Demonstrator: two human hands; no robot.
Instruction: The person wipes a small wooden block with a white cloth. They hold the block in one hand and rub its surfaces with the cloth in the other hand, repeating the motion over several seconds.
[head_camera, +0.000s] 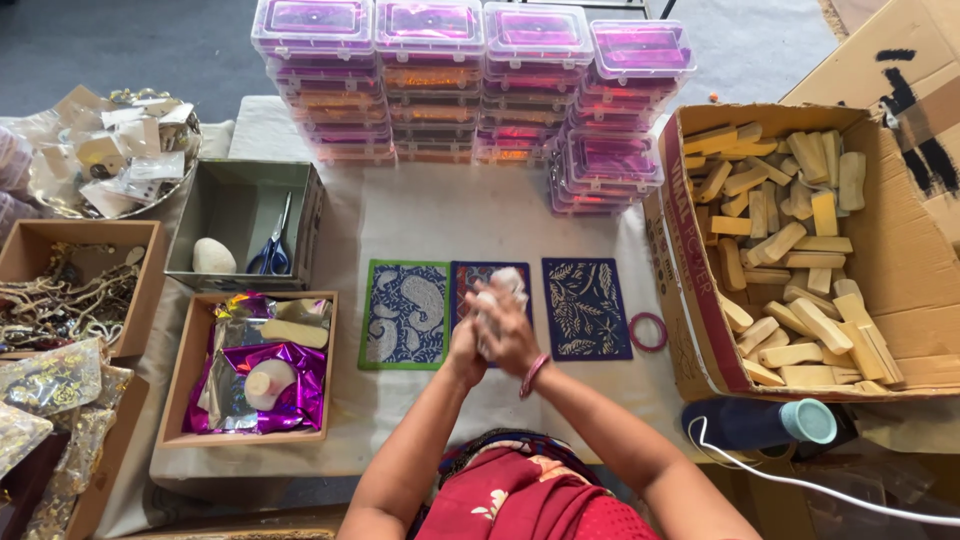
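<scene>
Clasping white lump (503, 283) — both hands (490, 335).

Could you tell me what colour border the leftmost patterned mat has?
Green border, around a blue-and-white paisley mat; head view.

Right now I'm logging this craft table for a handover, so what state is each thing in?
Left hand: pressed to the white lump, cupped with the right.
Right hand: wrapped around the lump.
White crumpled lump: held above the middle mat.
Three patterned stencil mats: flat, side by side.
Clear plastic lidded boxes: closed, stacked.
Brown cardboard box of wooden blocks: open, nearly full.
Blue-handled scissors: closed, lying in the grey box.
</scene>
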